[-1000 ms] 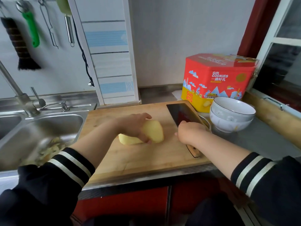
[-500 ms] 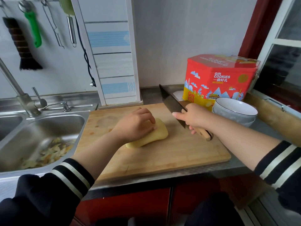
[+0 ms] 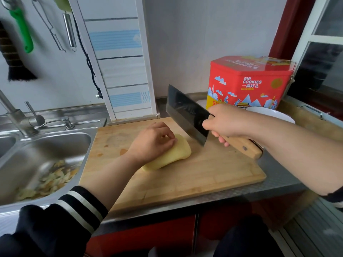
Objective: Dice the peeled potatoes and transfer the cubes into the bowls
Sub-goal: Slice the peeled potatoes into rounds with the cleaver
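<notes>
left hand [image 3: 152, 140] curled over potato [image 3: 172, 153] mid cutting board [image 3: 185, 175], right hand [image 3: 225, 123] gripping cleaver [image 3: 185, 113] raised right of potato

red cookie tin [image 3: 248, 80] behind the counter; peelings [image 3: 50, 179] in the sink [image 3: 55, 143].
</notes>
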`<state>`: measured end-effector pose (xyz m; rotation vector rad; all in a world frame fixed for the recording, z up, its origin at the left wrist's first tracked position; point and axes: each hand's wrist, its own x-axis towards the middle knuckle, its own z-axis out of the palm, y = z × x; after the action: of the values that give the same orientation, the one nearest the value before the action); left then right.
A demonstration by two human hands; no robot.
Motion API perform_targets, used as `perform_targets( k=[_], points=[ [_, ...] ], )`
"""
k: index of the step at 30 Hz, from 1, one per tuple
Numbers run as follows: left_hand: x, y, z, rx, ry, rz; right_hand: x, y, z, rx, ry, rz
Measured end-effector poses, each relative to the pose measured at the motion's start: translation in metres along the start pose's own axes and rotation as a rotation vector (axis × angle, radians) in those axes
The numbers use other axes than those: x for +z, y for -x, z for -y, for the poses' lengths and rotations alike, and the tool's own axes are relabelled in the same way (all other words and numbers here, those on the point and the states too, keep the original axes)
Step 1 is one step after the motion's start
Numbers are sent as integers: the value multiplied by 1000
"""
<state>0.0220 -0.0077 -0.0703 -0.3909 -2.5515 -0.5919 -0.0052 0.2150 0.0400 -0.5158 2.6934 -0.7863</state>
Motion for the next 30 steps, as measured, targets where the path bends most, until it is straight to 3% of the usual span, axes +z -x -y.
perform_targets(
  k=[14, 21, 30],
  points=[
    [-5, 11, -5, -282, -4, 101, 7, 10, 26, 33, 99, 44],
    [3, 12, -12, -457, -124, 8, 8, 13, 28, 75, 91, 56],
    [7, 12, -14, -451, -165, -51, 29, -5, 25, 193, 87, 173]
  ],
)
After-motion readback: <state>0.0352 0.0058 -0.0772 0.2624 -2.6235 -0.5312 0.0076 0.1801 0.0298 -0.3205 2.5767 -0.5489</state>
